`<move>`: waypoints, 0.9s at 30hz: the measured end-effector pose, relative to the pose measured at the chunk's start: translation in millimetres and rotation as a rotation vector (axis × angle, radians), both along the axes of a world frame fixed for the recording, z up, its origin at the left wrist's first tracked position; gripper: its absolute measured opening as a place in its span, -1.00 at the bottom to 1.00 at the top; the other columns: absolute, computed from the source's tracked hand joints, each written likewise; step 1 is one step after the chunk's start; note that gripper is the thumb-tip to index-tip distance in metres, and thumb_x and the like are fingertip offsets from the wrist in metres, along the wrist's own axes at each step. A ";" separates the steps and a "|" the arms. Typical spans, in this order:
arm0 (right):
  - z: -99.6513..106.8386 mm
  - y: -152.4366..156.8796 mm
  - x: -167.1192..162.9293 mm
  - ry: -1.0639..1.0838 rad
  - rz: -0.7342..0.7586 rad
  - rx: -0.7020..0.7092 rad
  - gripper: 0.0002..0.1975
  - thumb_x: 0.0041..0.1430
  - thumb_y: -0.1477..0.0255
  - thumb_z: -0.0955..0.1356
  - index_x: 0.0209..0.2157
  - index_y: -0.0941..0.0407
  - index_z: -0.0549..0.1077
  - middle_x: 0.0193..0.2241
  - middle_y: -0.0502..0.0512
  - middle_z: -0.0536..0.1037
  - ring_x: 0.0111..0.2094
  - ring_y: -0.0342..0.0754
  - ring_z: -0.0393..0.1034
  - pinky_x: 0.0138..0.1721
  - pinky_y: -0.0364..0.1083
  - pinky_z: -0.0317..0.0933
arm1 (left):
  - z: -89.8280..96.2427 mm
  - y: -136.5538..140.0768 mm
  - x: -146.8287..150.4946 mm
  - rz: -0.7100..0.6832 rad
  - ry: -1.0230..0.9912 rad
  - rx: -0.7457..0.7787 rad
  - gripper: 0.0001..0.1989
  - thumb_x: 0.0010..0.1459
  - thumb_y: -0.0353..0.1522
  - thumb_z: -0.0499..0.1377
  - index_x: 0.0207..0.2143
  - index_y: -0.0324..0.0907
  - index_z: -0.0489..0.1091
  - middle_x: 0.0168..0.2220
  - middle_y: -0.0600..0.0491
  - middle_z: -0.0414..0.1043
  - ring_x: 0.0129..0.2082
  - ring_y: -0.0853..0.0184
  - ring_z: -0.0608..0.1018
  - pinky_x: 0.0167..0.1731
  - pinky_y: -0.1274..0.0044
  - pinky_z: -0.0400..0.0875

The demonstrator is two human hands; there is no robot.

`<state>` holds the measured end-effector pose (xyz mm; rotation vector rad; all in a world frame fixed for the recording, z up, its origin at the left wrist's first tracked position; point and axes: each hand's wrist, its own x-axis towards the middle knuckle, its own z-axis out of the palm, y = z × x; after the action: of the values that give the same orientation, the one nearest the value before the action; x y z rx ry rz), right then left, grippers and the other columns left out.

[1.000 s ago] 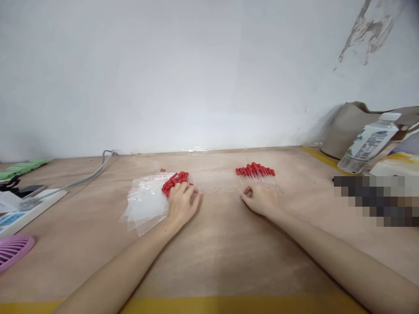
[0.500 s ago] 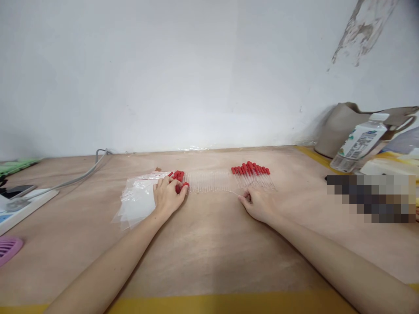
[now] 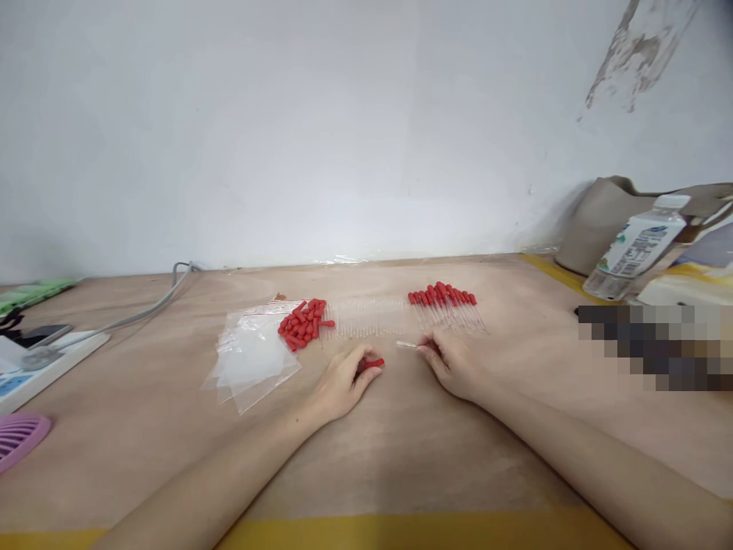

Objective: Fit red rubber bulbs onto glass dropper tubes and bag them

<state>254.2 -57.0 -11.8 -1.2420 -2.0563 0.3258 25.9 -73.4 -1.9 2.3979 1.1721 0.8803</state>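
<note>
Between the thumb and fingers of my left hand (image 3: 345, 382) is a red rubber dropper bulb (image 3: 374, 363). Closed in a pinch, my right hand (image 3: 450, 365) holds a thin clear glass dropper tube (image 3: 406, 344), its free end pointing left toward the bulb; the two are apart. Beyond my hands lies a row of clear glass tubes (image 3: 366, 317). A heap of red bulbs (image 3: 301, 325) sits left of that row. To its right are several droppers with red bulbs fitted (image 3: 442, 296), laid side by side.
Clear zip bags (image 3: 252, 367) lie left of the red heap. A power strip (image 3: 51, 367) with a grey cable (image 3: 146, 309) and a pink slatted object (image 3: 23, 441) are at far left. A plastic bottle (image 3: 638, 248) and a grey-brown bag (image 3: 589, 225) stand at right.
My left hand has left the red heap and come right and nearer with one bulb. My right hand stays near its place, with the glass tube now level and apart from the row.
</note>
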 end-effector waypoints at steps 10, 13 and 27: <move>3.5 -12.8 -13.4 -0.003 0.233 0.069 -0.79 0.20 0.41 0.15 -0.30 0.11 0.37 -0.39 0.05 0.44 -0.35 -0.13 0.30 -0.31 -0.15 0.18 | 8.4 -1.0 1.4 -0.046 0.031 0.057 -0.81 0.21 -0.33 -0.02 -0.29 -0.19 0.36 -0.36 0.03 0.35 -0.37 0.36 0.39 -0.34 0.54 0.28; 3.9 -13.9 -14.6 -0.006 0.252 0.087 -0.78 0.21 0.40 0.15 -0.30 0.11 0.39 -0.42 0.05 0.42 -0.37 -0.13 0.29 -0.33 -0.15 0.16 | 7.4 -0.5 1.2 -0.033 0.008 0.052 -0.81 0.20 -0.33 -0.02 -0.29 -0.18 0.36 -0.38 0.05 0.37 -0.38 0.37 0.41 -0.35 0.55 0.28; 0.1 -8.0 -8.5 -0.131 0.328 0.165 -0.76 0.20 0.43 0.18 -0.28 0.07 0.46 -0.45 0.04 0.40 -0.44 -0.17 0.26 -0.42 -0.20 0.11 | 5.1 -4.3 -0.7 -0.164 0.108 0.065 -0.77 0.22 -0.34 -0.04 -0.27 -0.18 0.40 -0.38 0.04 0.41 -0.39 0.38 0.44 -0.35 0.57 0.30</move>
<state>245.7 -65.0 -11.6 -0.8464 -2.3498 0.2223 25.2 -77.7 3.2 2.5798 0.9796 0.7568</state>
